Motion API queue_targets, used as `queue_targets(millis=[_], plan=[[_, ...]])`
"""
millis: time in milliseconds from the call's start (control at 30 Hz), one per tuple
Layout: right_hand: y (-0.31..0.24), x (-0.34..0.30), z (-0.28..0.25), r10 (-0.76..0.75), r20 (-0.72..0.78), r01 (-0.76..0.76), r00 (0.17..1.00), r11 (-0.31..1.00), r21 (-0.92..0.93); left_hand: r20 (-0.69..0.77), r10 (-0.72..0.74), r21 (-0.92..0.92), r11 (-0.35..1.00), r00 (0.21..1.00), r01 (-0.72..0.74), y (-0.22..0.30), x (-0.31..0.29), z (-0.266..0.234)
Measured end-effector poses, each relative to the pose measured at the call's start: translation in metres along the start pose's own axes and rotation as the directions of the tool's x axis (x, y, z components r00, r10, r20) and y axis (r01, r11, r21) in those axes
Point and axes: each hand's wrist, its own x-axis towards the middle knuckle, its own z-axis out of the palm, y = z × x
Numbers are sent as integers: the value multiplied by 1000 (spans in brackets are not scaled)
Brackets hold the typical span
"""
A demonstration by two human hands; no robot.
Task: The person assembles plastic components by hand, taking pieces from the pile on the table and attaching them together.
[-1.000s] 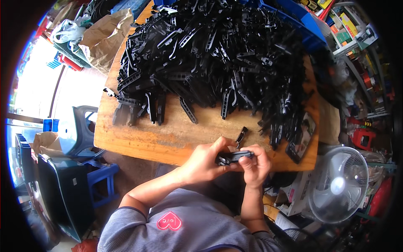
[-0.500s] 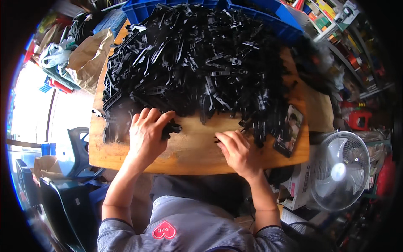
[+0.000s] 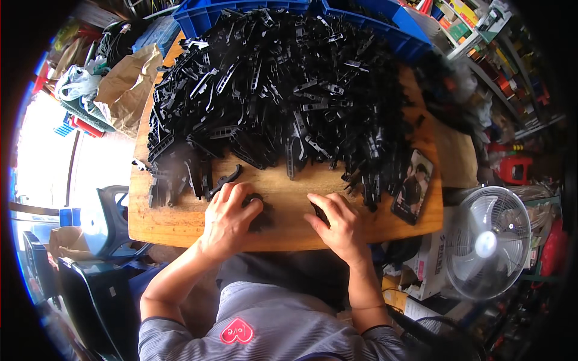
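Moved: left hand (image 3: 229, 216) has come down and inward toward the middle of the frame vs half a second ago, so a curved black lever (image 3: 226, 182) now shows just above its knuckles; right hand (image 3: 339, 222) is pretty much in the same spot, maybe a touch lower.
Left hand: fingers curled, thumb close in, looks like it's pinching a dark piece (image 3: 254, 197), but most of that is hidden.
Right hand: half closed, with a small black piece (image 3: 320, 212) between thumb and index, tips a bit apart. Seems held, can't make out its shape.
Parts heap: black plastic parts (image 3: 271, 90), ribbed bars and curved levers, piled over the upper middle of the frame on the wooden bench (image 3: 286, 234), strays along the heap's lower edge.
Done: no finished stack I can pick out tbh, so I can't say how many are through. My read is that the piece at each hand is the work in progress.
To go: going by the heap, loads.
Counts: two hands, one piece showing at each, one lever by the left hand, heap way too tangled to count. Also one phone (image 3: 414, 189) right of centre, one fan (image 3: 486, 243) lower right, two blue crates (image 3: 195, 23) up top.
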Motion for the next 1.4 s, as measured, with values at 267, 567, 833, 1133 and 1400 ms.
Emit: queue_targets(millis=[267, 567, 833, 1133, 1400], plan=[[-13, -3, -4, 128, 22, -130, 992, 969, 210, 27, 26, -156, 988, 999, -22, -19, 3, -7], [-4, -19, -10, 132, -32, -121, 991, 967, 222, 187, -29, 65, 998, 982, 17, -13, 3, -13], [-9, -23, -4, 122, -111, -87, 986, 957, 277, -10, -52, -10, 999, 999, 52, 4, 14, 4], [-20, -27, -15, 275, -183, -63, 944, 693, 718, 223, -180, -784, 551, 958, 286, 47, 16, 28], [-20, -21, -25, 28, -244, 30, 969, 973, 230, 167, -99, -745, 639, 981, 191, 52, 15, 26]])
